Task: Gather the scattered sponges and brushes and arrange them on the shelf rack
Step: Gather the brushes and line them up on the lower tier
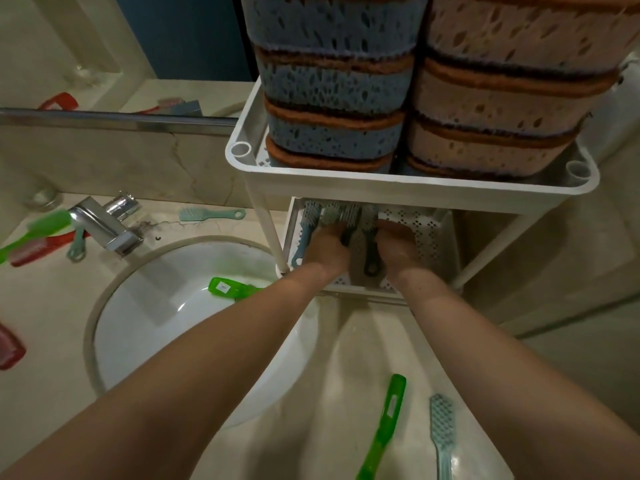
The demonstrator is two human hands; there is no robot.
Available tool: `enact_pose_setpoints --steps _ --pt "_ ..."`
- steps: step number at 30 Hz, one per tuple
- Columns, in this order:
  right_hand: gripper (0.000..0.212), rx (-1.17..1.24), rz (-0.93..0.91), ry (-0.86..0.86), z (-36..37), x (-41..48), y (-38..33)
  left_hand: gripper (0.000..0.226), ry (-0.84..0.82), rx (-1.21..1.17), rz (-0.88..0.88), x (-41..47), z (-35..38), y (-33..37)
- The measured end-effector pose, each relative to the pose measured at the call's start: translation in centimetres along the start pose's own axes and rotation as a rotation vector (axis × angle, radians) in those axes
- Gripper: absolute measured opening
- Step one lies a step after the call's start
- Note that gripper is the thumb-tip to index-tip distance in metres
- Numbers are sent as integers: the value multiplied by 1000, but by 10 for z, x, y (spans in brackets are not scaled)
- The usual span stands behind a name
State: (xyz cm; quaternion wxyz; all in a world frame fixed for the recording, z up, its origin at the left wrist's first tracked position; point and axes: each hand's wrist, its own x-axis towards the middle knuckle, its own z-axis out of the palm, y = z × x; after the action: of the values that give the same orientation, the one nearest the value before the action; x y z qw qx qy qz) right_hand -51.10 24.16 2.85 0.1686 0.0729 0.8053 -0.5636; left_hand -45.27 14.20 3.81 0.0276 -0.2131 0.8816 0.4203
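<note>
While both forearms are stretching out over it, the pale stone countertop [346, 344] is taking up most of the view, with the round white sink [145, 317] sitting in it on the left. At the back right, the white shelf rack [398, 187] is standing on the counter. Its top tier is carrying two tall stacks side by side: blue sponges [332, 84] on the left and beige sponges [512, 95] on the right, each with a brown scouring layer.

Both hands are reaching into the perforated lower tier [429, 230]. The left hand [327, 249] and the right hand [398, 249] are resting knuckles-up on a row of brushes, with a dark brush [370, 251] lying between them and a blue brush [306, 230] lying just left of the left hand. The fingertips are disappearing among the bristle heads, so I cannot tell whether the fingers are spread or clamping anything.

A chrome faucet [107, 223] is pointing over the sink. Other brushes are lying scattered about:
- a green brush [384, 427] and a teal brush [441, 431] on the near counter
- a green handle [228, 288] inside the sink
- a teal brush by the wall [211, 214]
- a blurred green brush [34, 233], a red brush [41, 249] and a small teal brush [78, 245] left of the faucet
</note>
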Motion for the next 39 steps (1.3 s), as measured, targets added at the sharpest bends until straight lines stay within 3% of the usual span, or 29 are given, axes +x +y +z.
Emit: enact_pose_setpoints --steps 4,9,15,24,31,39 --pt "33 -62 -111 24 0 -1 -2 34 -79 158 49 -6 7 -6" --pt "30 -25 -53 -128 3 0 -3 37 -141 316 71 -12 8 -7" --pt "37 2 36 -180 10 1 -10 39 -131 323 73 -15 5 -9" --pt "23 43 -92 -139 5 -5 -3 46 -188 249 75 -17 -1 -23" --pt "31 -19 11 -77 3 -19 2 71 -321 269 64 -15 -1 -25" --pt "25 208 -73 -30 8 -62 1 64 -24 -139 12 -54 -15 -32"
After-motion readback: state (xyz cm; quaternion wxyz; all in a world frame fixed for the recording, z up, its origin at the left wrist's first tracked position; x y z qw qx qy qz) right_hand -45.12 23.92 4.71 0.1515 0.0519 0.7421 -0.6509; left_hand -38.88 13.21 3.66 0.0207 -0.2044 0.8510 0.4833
